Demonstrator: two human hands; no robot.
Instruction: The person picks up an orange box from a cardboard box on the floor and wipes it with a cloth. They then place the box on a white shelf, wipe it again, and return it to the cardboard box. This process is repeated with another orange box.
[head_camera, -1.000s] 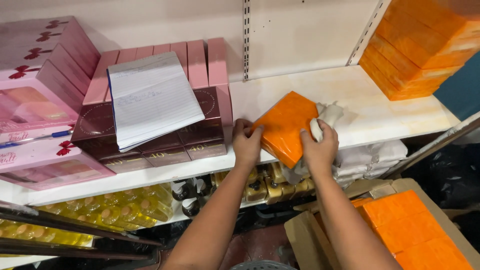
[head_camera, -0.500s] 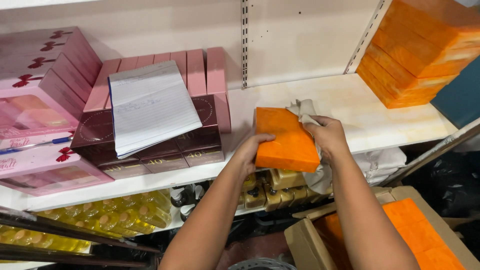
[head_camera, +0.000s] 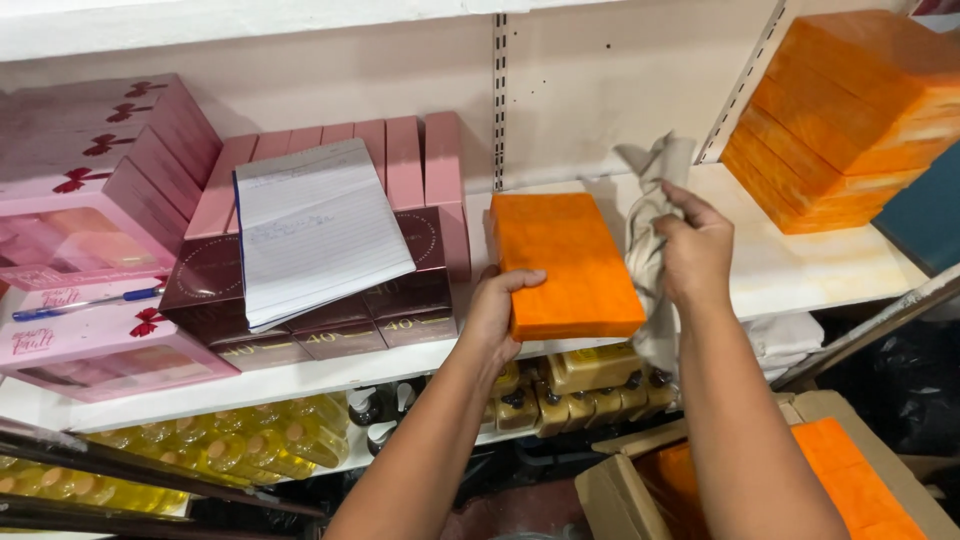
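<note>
My left hand (head_camera: 498, 315) grips the near left corner of an orange wrapped pack (head_camera: 565, 262) and holds it flat just above the white shelf (head_camera: 790, 270). My right hand (head_camera: 692, 250) is to the right of the pack, lifted off it, and clutches a grey cloth (head_camera: 645, 225) that hangs down past the shelf edge. The pack sits close beside the dark maroon boxes (head_camera: 400, 295).
A lined notepad (head_camera: 310, 230) lies on the maroon and pink boxes (head_camera: 390, 160). Pink gift boxes (head_camera: 90, 210) and a blue pen (head_camera: 85, 303) are at left. Orange packs (head_camera: 850, 110) are stacked at right. A carton (head_camera: 860, 480) of orange packs sits below, bottles (head_camera: 250, 435) underneath.
The pack has been turned from tilted to flat and moved left toward the maroon boxes. My right hand came off it and rose with the cloth. The view tilted up.
</note>
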